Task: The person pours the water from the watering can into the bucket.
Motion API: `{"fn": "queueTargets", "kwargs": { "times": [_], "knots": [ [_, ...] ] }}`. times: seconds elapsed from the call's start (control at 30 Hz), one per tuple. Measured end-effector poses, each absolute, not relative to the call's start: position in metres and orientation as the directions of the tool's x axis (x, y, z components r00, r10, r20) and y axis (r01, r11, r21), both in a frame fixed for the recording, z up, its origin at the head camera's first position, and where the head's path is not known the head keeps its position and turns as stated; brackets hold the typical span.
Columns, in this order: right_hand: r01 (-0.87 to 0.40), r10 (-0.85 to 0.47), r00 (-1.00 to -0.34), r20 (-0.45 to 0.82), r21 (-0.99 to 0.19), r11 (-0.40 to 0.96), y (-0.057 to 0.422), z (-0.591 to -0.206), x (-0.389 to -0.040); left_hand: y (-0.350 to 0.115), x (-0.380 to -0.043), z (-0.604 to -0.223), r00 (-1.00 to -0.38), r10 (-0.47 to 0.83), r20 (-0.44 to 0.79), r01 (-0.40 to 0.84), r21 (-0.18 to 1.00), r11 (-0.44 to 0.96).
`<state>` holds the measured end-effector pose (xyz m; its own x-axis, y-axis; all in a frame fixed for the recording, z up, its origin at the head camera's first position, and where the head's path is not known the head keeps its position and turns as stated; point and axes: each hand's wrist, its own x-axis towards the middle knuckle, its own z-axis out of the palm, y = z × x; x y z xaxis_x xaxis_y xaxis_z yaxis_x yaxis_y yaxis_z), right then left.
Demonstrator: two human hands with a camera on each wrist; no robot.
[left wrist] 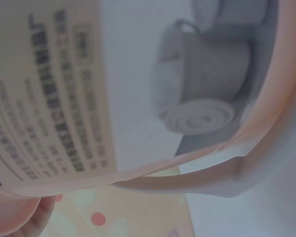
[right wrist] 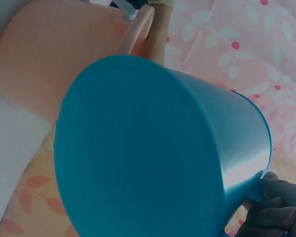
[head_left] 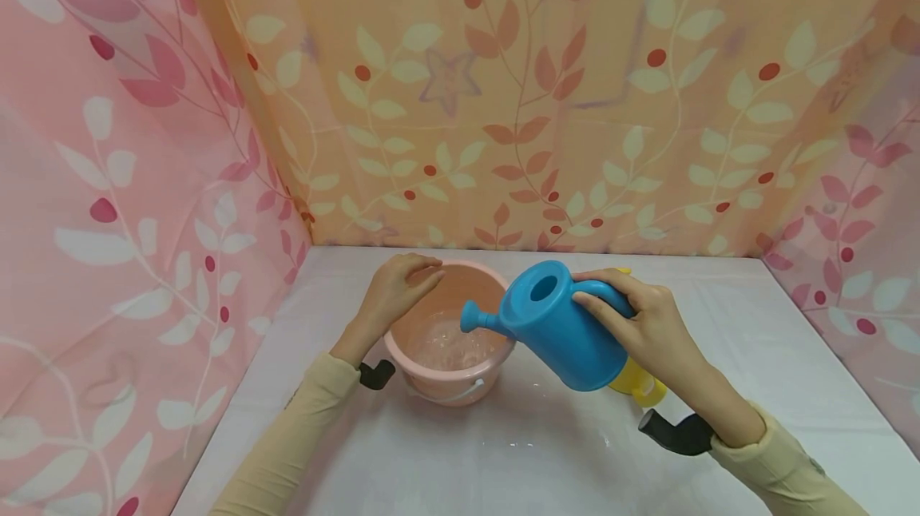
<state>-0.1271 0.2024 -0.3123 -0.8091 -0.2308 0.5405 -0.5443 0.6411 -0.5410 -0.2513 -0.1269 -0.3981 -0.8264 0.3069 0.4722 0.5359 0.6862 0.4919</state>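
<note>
My right hand [head_left: 647,324] grips the handle of a blue watering can [head_left: 575,340], tilted to the left with its spout over a pink bucket [head_left: 449,376]. Shallow water with bubbles lies in the bucket. At the bucket's left rim, my left hand [head_left: 395,288] reaches over the opening with fingers extended and thumb apart. The left wrist view is filled by the bucket's printed label [left wrist: 138,89], with a few left fingers [left wrist: 42,215] past the rim. In the right wrist view, the can's round base [right wrist: 138,148] blocks much of the bucket.
Behind the can, a yellow object [head_left: 647,388] with a rounded projection is partly hidden. Small wet spots [head_left: 513,444] dot the white tabletop [head_left: 460,468]. Floral cloth [head_left: 460,140] hangs at the back and both sides. The bucket's pale handle [head_left: 449,398] hangs down in front.
</note>
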Motion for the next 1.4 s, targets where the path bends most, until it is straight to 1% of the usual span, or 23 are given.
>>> {"fn": "queueTargets", "kwargs": {
  "times": [1.4],
  "knots": [
    [-0.54,-0.225,-0.814,0.536,-0.555,0.632,0.2006,-0.3077,-0.1264,-0.1267,-0.2511,-0.3994,-0.828,0.298,0.475,0.535,0.508,0.675]
  ]
}}
